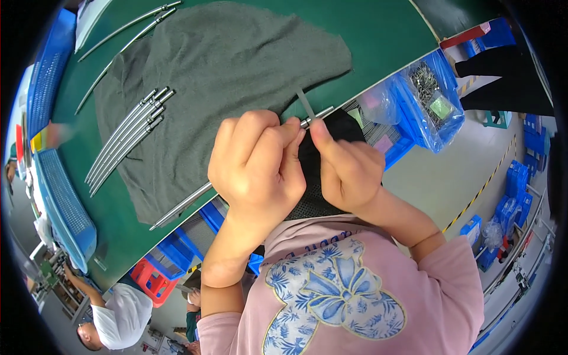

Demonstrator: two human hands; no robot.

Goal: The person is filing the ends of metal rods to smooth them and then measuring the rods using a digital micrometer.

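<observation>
1. Up close, our left hand [254, 165] and right hand [346, 168] pinch the end of a long metal rod [189, 201] together, at the bench [378, 35] edge.
2. Farther off, more rods [127, 139] lie on a grey cloth [231, 65].

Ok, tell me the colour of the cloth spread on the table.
Dark grey cloth, lying on a green table; the head view shows it.

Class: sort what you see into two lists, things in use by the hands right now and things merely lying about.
In use:
left hand
right hand
long rod held by both
thin strip at the rod's tip

Lying about:
rod bundle on the grey cloth
curved rods on the green mat
blue trays
bag of small parts
</observation>
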